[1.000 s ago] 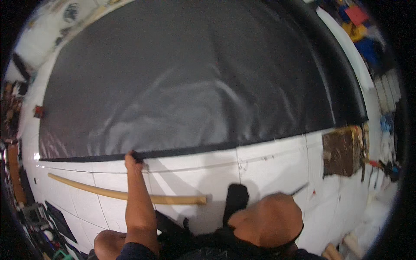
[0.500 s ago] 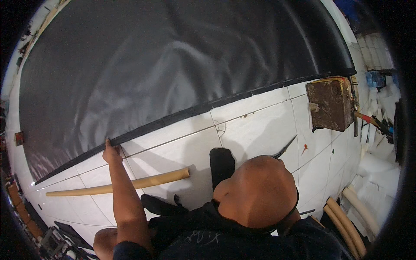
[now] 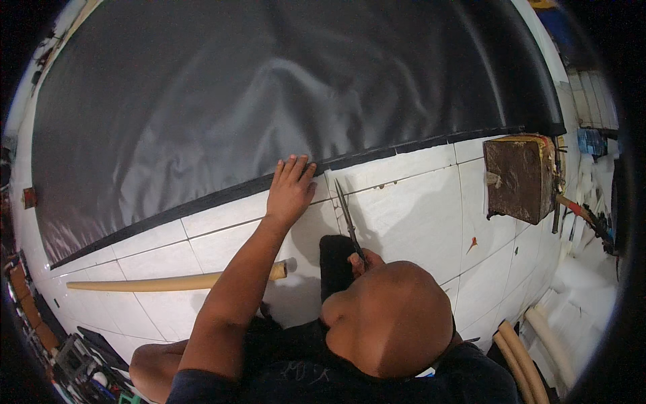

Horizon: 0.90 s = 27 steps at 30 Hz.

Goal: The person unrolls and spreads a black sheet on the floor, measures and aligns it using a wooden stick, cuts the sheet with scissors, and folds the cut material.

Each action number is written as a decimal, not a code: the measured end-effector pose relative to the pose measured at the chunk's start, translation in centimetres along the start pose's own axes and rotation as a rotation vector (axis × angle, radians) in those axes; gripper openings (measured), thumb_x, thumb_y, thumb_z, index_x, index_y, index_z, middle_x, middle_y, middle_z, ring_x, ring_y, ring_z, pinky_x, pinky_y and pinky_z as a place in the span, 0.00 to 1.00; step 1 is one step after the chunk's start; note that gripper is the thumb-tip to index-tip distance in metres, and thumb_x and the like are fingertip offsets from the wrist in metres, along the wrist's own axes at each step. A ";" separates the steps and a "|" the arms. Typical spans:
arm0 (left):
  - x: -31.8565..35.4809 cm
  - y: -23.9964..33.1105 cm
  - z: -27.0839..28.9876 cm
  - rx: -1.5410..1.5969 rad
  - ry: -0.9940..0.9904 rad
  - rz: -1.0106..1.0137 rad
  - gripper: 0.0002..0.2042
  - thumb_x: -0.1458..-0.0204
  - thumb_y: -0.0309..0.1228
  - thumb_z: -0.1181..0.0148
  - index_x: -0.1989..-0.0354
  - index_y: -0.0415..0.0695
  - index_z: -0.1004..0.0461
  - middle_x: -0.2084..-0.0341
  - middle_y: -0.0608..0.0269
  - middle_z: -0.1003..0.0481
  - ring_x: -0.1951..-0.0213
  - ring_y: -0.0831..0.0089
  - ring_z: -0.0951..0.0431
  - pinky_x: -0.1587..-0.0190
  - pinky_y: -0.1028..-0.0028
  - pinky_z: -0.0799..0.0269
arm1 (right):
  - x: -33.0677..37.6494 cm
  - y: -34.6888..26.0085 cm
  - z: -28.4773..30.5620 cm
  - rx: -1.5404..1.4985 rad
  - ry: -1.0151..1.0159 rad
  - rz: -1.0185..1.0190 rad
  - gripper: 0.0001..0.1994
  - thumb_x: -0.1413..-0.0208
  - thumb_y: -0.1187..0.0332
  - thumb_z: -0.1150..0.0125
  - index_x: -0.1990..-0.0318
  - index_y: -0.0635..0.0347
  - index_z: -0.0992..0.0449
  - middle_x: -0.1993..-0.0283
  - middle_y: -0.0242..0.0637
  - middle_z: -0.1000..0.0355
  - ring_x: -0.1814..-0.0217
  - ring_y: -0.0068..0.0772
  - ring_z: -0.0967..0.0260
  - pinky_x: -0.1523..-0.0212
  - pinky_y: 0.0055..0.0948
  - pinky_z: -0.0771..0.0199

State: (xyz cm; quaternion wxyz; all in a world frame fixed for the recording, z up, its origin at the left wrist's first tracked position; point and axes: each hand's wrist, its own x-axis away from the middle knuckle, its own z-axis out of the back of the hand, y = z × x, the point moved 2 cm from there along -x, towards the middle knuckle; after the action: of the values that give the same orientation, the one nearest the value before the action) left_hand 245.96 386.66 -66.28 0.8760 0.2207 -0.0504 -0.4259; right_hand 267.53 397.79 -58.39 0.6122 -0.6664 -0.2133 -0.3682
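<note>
A large glossy black vinyl-like sheet [image 3: 202,114] lies spread over white tiles, with a matte dark strip [image 3: 222,195] along its near edge. My left hand [image 3: 291,188] rests on that edge, fingers stretched out and slightly apart, palm down. In my right hand [image 3: 365,261] is a pair of dark scissors [image 3: 346,215]. Their blades point away from me, with the tips just short of the sheet's edge and right of my left hand. Part of my right hand is hidden.
A tan cardboard tube [image 3: 155,283] lies on the tiles at the left. A brown block-shaped box [image 3: 518,178] sits against the sheet's right near corner. More tan tubes [image 3: 521,360] lie at the lower right. A small orange-red scrap [image 3: 473,244] is on the floor.
My left hand has moved right along the sheet's edge and now lies flat with fingers stretched. The scissors have swung left, toward the edge; my right hand now shows on them.
</note>
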 end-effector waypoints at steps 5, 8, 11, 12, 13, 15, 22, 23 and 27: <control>-0.6 0.2 -1.1 0.018 0.006 0.014 0.20 0.51 0.30 0.39 0.48 0.44 0.28 0.44 0.53 0.33 0.39 0.52 0.36 0.37 0.50 0.43 | -2.1 0.2 0.4 0.008 -0.002 0.007 0.23 0.41 0.46 0.47 0.66 0.61 0.33 0.74 0.34 0.35 0.72 0.27 0.36 0.68 0.30 0.34; -0.6 -0.1 -0.7 0.033 0.005 0.027 0.18 0.52 0.28 0.40 0.50 0.43 0.27 0.46 0.53 0.32 0.41 0.51 0.35 0.37 0.48 0.43 | -4.0 0.2 -0.2 0.006 -0.010 0.034 0.23 0.40 0.45 0.48 0.67 0.60 0.33 0.76 0.32 0.36 0.74 0.25 0.38 0.69 0.28 0.34; -0.7 0.7 -0.4 0.124 0.046 0.034 0.18 0.53 0.25 0.41 0.51 0.43 0.27 0.49 0.53 0.31 0.43 0.51 0.33 0.37 0.47 0.44 | -5.9 0.6 -0.3 0.071 0.018 0.024 0.24 0.39 0.44 0.49 0.68 0.59 0.34 0.77 0.31 0.37 0.75 0.23 0.38 0.70 0.27 0.34; -0.6 0.6 -0.3 0.120 0.044 0.032 0.18 0.53 0.25 0.41 0.51 0.43 0.27 0.49 0.53 0.31 0.43 0.51 0.33 0.37 0.47 0.44 | -6.5 0.8 -0.4 0.099 0.019 0.021 0.24 0.39 0.44 0.49 0.68 0.60 0.34 0.77 0.31 0.37 0.75 0.23 0.38 0.71 0.28 0.34; -0.5 0.5 -0.3 0.127 0.046 0.043 0.18 0.53 0.26 0.40 0.51 0.43 0.27 0.50 0.54 0.31 0.43 0.53 0.33 0.38 0.47 0.44 | -7.1 1.0 -0.6 0.159 0.024 0.013 0.24 0.39 0.45 0.50 0.69 0.60 0.34 0.77 0.32 0.37 0.76 0.24 0.38 0.71 0.28 0.34; -0.6 0.6 -0.4 0.141 0.050 0.053 0.17 0.53 0.27 0.40 0.52 0.43 0.27 0.50 0.55 0.31 0.43 0.54 0.34 0.38 0.46 0.44 | -7.4 1.2 -0.4 0.167 0.024 -0.003 0.24 0.41 0.45 0.46 0.67 0.61 0.31 0.74 0.37 0.33 0.71 0.30 0.34 0.67 0.33 0.34; -0.5 0.4 -0.6 0.104 0.051 0.026 0.17 0.53 0.27 0.41 0.51 0.43 0.27 0.51 0.55 0.30 0.43 0.54 0.33 0.38 0.45 0.43 | -8.9 2.8 -0.8 0.154 0.055 0.151 0.21 0.38 0.48 0.47 0.70 0.59 0.34 0.83 0.27 0.40 0.81 0.19 0.41 0.76 0.23 0.38; -0.5 0.5 -0.7 0.102 0.051 0.025 0.17 0.52 0.27 0.41 0.51 0.43 0.27 0.51 0.55 0.30 0.43 0.55 0.33 0.38 0.45 0.44 | -9.3 3.3 -0.7 0.156 0.057 0.152 0.21 0.38 0.48 0.47 0.70 0.59 0.34 0.83 0.27 0.40 0.81 0.19 0.41 0.76 0.23 0.38; -0.6 0.4 -0.6 0.092 0.049 0.016 0.18 0.52 0.27 0.41 0.51 0.43 0.27 0.51 0.54 0.30 0.42 0.54 0.34 0.38 0.45 0.44 | -9.3 3.2 -0.8 0.196 0.095 0.160 0.21 0.39 0.49 0.46 0.73 0.59 0.34 0.84 0.26 0.39 0.82 0.19 0.41 0.78 0.23 0.39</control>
State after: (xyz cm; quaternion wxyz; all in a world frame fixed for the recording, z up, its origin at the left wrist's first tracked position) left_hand 246.03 387.52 -66.60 0.8694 0.2707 -0.0502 -0.4104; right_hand 263.78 398.04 -67.53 0.7113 -0.6001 -0.1653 -0.3267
